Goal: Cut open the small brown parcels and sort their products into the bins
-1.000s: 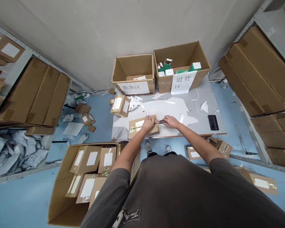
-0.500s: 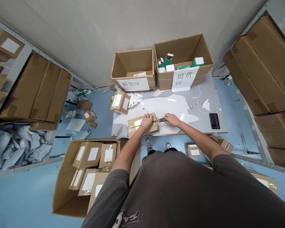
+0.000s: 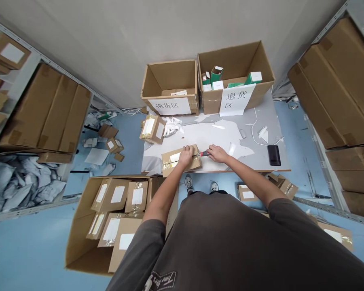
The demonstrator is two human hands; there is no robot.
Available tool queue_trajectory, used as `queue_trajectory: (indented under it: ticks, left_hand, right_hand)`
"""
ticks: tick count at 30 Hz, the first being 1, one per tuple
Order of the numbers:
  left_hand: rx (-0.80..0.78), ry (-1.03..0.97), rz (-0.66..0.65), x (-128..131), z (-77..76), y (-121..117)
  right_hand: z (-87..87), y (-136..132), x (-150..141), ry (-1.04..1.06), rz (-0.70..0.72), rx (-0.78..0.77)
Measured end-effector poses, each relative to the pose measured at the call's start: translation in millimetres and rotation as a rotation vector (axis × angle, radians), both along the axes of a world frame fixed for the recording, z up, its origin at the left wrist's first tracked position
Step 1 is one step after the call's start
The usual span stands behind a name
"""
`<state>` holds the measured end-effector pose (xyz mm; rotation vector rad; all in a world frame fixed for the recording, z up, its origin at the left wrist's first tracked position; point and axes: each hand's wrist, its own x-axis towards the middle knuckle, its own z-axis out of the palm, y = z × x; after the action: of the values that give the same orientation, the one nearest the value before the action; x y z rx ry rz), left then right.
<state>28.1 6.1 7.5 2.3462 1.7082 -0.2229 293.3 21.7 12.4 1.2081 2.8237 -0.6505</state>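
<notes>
Head camera view: a person is standing over the desk (image 3: 212, 138), working on a small taped carton (image 3: 194, 164) with both bare hands. The left hand (image 3: 186, 154) is resting on the carton's top, towards its right end; its fingers are bending and lying close together, though I cannot tell whether they are pinching an edge or only pressing. The right hand (image 3: 217, 153), just beyond that same end, is closing its fingers around a slim red-and-black tool (image 3: 204, 153), whose tip is pointing in at the carton, close by the left hand's fingers.

As I am judging it, the step is calling for a light, shallow stroke, with the tip following the seam under the clear tape (image 3: 166, 166) and the left palm bearing down firmly so nothing is skidding. Those left fingers are sitting rather near the tip; they would be doing better further back, out of its line, since a slip could be catching them.

The carton is lying at the desk's near edge, below the left fingers and to the left of the right ones. Beyond its left end, a labelled box (image 3: 153, 129) is standing beside crumpled white scraps (image 3: 172, 126); well to the carton's right, a dark phone (image 3: 274, 155) is lying.
</notes>
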Motion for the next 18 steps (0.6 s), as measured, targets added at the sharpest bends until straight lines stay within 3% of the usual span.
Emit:
queue_trajectory:
  ticks: [11,18]
  left_hand:
    - [0.006,-0.005,-0.063,-12.2,9.7,-4.7]
    - [-0.013,-0.025,-0.019,-13.3,7.4,-12.3]
  right_hand:
    - [6.9,-17.5,8.2,0.011,-0.050,-0.072]
    - [11.0,-8.0,-13.5,-0.052,-0.033,-0.034]
